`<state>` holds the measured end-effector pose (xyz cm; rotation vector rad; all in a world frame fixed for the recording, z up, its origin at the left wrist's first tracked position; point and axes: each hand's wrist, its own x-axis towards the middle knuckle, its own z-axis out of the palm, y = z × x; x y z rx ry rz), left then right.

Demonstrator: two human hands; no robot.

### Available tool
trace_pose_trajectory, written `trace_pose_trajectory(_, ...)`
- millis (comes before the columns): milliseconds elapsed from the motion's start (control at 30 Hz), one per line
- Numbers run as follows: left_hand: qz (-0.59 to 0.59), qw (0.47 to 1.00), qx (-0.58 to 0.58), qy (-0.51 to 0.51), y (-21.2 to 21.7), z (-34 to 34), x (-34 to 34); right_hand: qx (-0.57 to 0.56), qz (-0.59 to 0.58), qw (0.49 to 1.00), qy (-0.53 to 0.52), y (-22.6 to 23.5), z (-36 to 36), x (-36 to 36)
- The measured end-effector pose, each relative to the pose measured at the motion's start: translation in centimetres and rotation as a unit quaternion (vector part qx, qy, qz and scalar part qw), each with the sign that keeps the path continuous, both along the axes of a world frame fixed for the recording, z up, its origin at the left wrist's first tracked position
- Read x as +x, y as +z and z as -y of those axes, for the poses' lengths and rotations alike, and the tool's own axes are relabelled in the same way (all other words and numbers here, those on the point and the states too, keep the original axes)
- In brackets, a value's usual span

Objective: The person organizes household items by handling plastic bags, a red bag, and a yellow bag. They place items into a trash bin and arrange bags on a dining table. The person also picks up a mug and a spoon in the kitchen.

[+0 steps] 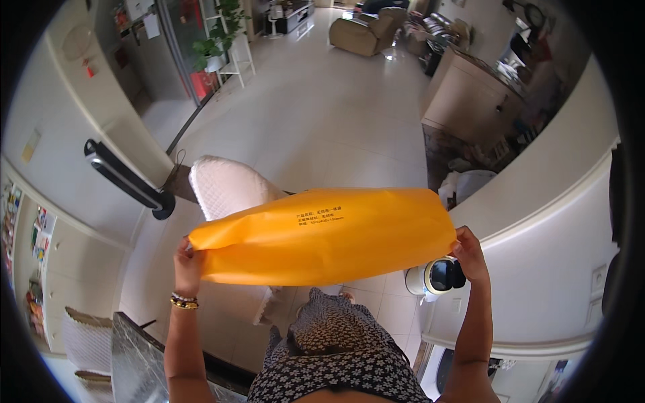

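A wide orange-yellow bag [322,245] of soft, thin sheet stretches level in front of my body, with a few lines of dark print on its upper middle. My left hand [186,260] grips its left end, fingers closed at the edge. At the opposite end my right hand [468,252] pinches the lower right corner. Creases run along the bag near the left grip. The fingertips behind the sheet are partly hidden.
A chair with a quilted cream cover [232,185] stands just beyond the bag. On the left are a black tower fan [127,178] and a dark marble table [138,356]. A white bin [430,279] sits at right; a brown armchair [366,33] is far off.
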<state>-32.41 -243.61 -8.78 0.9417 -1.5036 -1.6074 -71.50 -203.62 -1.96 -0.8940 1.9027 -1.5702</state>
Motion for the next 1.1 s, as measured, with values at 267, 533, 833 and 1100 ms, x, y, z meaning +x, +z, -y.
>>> trace_pose_trajectory(267, -0.01, 0.998, -0.043, -0.047, 3.8, -0.5, -6.0, 0.048, 0.251, 0.961, -0.107, -2.9, -0.5, -0.7)
trace_pose_trajectory(533, 0.258, 0.938, -0.227, -0.032, 6.6, -1.3, -12.7, -0.05, 0.264, 0.944, -0.191, -7.3, -4.2, -6.9)
trace_pose_trajectory(833, 0.303, 0.904, -0.285, -0.097, 5.0, -4.1, -24.7, 0.273, -0.263, 0.889, -0.257, -9.8, -11.0, -16.9)
trace_pose_trajectory(1100, 0.254, 0.778, -0.509, -0.268, 8.9, -15.8, -41.5, 0.029, -0.354, 0.935, 0.005, 1.6, 2.2, -17.9)
